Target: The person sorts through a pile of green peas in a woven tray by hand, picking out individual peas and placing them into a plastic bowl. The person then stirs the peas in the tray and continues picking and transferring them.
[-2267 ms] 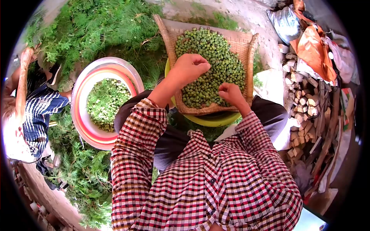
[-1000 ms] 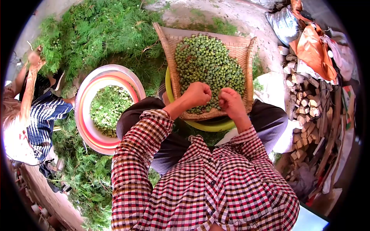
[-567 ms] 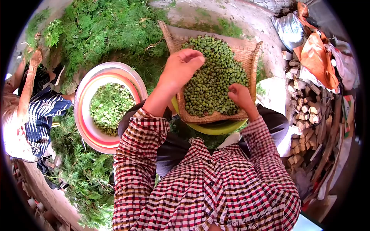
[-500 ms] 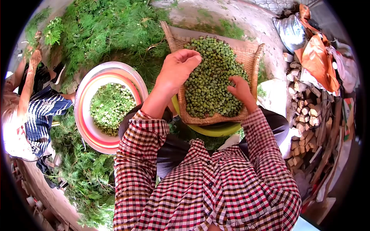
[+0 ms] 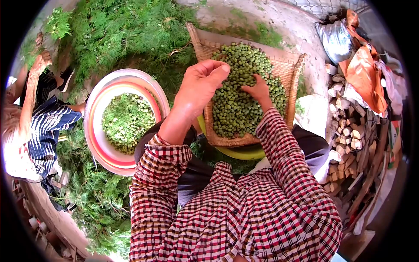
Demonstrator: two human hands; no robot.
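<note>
Left hand (image 5: 196, 87) – raised over the left part of a shallow woven basket (image 5: 287, 72), center to upper center of frame. Thumb and forefinger drawn near each other, the rest curled in; cannot tell whether anything small is pinched between the tips.

Right hand (image 5: 259, 91) – low at the heap of small green fruits (image 5: 238, 115) in the same basket. Thumb and forefinger spread well apart, tips at the fruits; nothing seen gripped between them.

The heap lies on the basket's floor, running from its upper left down to the near edge; bare weave shows at upper right. Beneath the basket, a yellow-green basin (image 5: 244, 153), its near side visible between the wearer's knees. Checked shirt (image 5: 235, 214), sleeve cuff turned back on the left arm.

Left of center, a wide basin with a red inner band (image 5: 90, 131), holding green sprigs and small fruits (image 5: 126, 120) mixed. Leafy branches (image 5: 131, 28) are heaped above it and spread down its left side.

Far left, another person in striped dark cloth (image 5: 52, 124), one hand (image 5: 42, 61) raised near greenery.

Right side: split firewood (image 5: 347, 131) in a pile; above it an orange bag (image 5: 364, 74) and a silvery sack (image 5: 335, 41).
</note>
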